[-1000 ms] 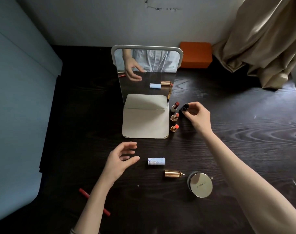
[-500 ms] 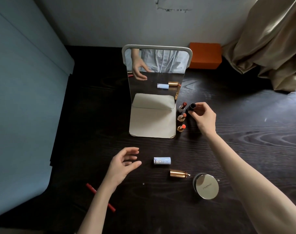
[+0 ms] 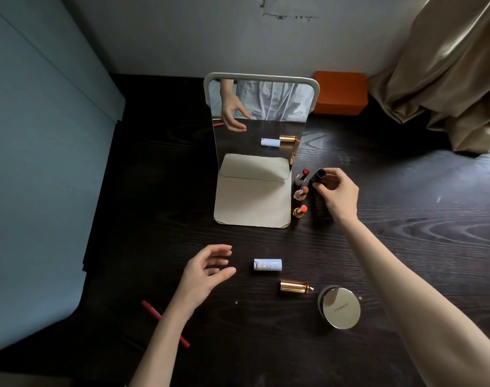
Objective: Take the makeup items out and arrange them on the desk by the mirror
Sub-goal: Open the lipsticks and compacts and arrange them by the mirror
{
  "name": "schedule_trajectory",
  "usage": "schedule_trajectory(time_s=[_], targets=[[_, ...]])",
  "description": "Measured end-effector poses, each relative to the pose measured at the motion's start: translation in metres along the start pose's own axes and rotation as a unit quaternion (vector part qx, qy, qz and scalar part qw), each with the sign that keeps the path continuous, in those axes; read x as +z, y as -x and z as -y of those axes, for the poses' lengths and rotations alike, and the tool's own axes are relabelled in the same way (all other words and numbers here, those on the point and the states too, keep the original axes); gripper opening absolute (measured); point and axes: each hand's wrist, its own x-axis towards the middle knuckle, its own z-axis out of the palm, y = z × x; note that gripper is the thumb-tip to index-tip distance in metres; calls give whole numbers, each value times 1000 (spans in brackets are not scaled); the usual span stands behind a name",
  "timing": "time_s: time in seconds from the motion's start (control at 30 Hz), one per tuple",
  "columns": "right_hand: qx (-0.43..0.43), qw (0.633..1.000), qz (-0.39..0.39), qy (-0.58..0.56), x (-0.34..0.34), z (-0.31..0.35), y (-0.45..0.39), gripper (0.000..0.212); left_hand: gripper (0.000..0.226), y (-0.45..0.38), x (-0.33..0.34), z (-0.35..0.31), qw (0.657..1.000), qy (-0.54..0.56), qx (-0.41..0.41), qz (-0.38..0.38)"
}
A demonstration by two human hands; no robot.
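Observation:
A standing mirror (image 3: 260,127) on a pale base (image 3: 252,202) sits mid-desk. Three uncapped lipsticks stand in a row along its right edge: a dark red one (image 3: 302,176), a coral one (image 3: 301,193) and an orange one (image 3: 299,210). My right hand (image 3: 337,194) pinches a black tube (image 3: 318,175) upright just right of that row. My left hand (image 3: 207,270) hovers with relaxed fingers, empty, left of a pale blue tube (image 3: 267,265) lying on the desk. A gold cap (image 3: 294,286) and a round gold compact (image 3: 340,307) lie nearer me.
A red pencil (image 3: 151,310) lies at the front left, partly under my left forearm. An orange box (image 3: 340,93) stands behind the mirror to the right, beside a beige curtain (image 3: 447,74). A blue-grey panel (image 3: 42,163) borders the dark wooden desk (image 3: 420,233) on the left.
My right hand has stayed on the black tube beside the lipstick row. My left hand has barely moved. The camera view has shifted slightly.

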Motion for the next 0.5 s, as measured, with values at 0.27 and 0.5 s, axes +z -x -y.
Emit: schedule_trajectory(time_s=[0.27,0.5], targets=[[18,1000,-4,22,-4,0,-1,37,40,4,-2,1,1000,-3,8,0],[16,997,54,47,-8,-7,73,21,39,8,-3,7,1000,13,18,5]])
